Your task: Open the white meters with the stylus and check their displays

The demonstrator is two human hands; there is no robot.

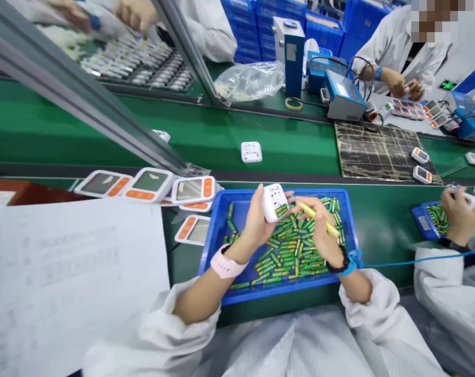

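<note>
My left hand [256, 222] grips a small white electronic device [272, 199], its back turned up toward me. Green batteries show in the compartment along the device's lower edge. In my right hand [324, 230] is a yellow pen-like tool [308, 210], held slantwise, while the fingertips reach to the device's right edge. Whether those fingertips also hold a battery I cannot make out. Both hands are above a blue tray [210, 246] of loose green batteries [288, 254].
White devices with orange buttons [148, 183] lie left of the tray, beside a paper sheet [64, 277]. A white device [251, 152] rests on the green conveyor belt [206, 131]. A metal post [84, 104] slants across the left. At right are a co-worker's hands [459, 217].
</note>
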